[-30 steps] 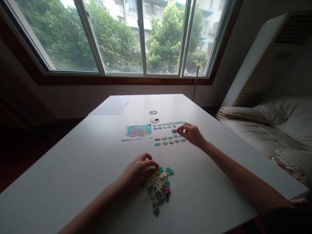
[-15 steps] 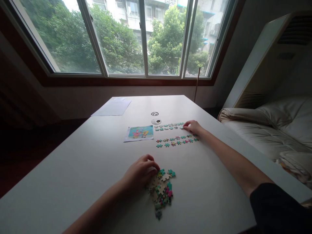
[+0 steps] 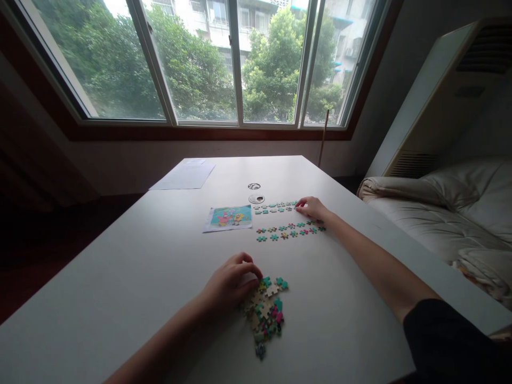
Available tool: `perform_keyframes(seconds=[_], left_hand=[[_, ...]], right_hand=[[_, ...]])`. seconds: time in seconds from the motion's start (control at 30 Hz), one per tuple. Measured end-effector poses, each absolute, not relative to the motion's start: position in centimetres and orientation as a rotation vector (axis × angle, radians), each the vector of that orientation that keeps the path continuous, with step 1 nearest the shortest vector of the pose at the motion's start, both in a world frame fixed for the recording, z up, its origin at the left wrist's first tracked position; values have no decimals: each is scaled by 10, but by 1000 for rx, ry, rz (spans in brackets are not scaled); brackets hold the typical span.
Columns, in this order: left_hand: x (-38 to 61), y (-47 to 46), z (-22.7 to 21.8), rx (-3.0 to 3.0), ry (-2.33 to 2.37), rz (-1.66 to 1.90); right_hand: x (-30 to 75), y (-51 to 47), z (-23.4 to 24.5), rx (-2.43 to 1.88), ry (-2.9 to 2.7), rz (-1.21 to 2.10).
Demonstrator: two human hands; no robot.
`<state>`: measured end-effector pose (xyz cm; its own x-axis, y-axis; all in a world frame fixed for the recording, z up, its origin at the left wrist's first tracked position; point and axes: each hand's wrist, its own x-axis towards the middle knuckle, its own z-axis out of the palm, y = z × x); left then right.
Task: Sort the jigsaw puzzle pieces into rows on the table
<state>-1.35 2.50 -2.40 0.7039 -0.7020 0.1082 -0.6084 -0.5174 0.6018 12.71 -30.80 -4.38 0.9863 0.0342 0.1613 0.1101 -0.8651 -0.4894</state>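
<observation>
My right hand point(image 3: 311, 207) reaches far out over the table, fingers pinched on a small puzzle piece point(image 3: 298, 209) at the right end of the upper rows of pieces point(image 3: 276, 208). Just nearer, two more rows of puzzle pieces point(image 3: 292, 231) in teal, pink and yellow lie spaced out. My left hand point(image 3: 236, 277) rests at the left edge of a loose heap of puzzle pieces point(image 3: 266, 309). Its fingers are curled, with thumb and forefinger close together against the heap; what is between them is hidden. Some heaped pieces show bare backs, others teal, pink or dark faces.
A cartoon picture sheet point(image 3: 230, 218) lies left of the rows. Two round inserts point(image 3: 256, 199) sit in the white table point(image 3: 160, 266) beyond. White papers point(image 3: 184, 176) lie at the far left edge. A padded sofa point(image 3: 432, 208) stands to the right, a window point(image 3: 236, 64) ahead.
My right hand has shifted slightly left along the upper rows, with its fingertips at the row's end. My left hand has stayed nearly still at the heap.
</observation>
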Motion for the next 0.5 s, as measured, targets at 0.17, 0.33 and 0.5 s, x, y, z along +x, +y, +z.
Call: perform_keyframes(seconds=[0.17, 0.33, 0.5], left_hand=[[-14, 25, -23, 2281, -989, -199], [-13, 25, -24, 2303, -992, -220], [-13, 25, -25, 2279, -998, -203]], right_hand=[[121, -304, -35, -2627, -116, -307], [94, -288, -21, -2602, -172, -418], [44, -257, -15, -2498, -456, -383]])
